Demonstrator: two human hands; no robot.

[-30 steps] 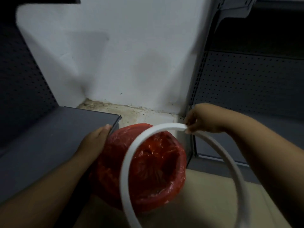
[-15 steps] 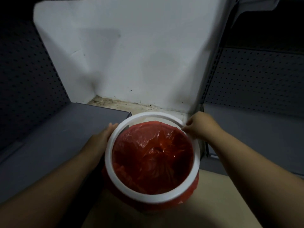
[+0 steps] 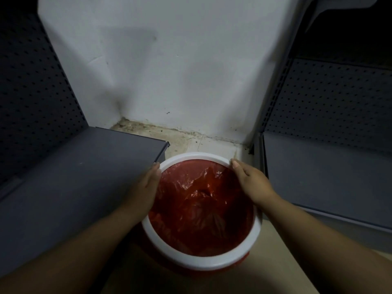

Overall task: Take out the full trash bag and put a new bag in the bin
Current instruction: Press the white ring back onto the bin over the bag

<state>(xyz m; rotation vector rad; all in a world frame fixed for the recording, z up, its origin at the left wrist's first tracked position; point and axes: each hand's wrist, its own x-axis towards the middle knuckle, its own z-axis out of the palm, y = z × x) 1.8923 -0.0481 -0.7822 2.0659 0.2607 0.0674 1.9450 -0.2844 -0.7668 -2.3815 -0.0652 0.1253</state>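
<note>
two hands, left hand (image 3: 146, 188) and right hand (image 3: 252, 183), lie flat, fingers extended, on one white ring (image 3: 203, 265) over one red bag (image 3: 201, 209).

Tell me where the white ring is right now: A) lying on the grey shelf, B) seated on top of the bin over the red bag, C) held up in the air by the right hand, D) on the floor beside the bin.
B: the white ring sits level around the bin's top over the red bag, with the left hand and right hand resting flat on its sides.
</note>
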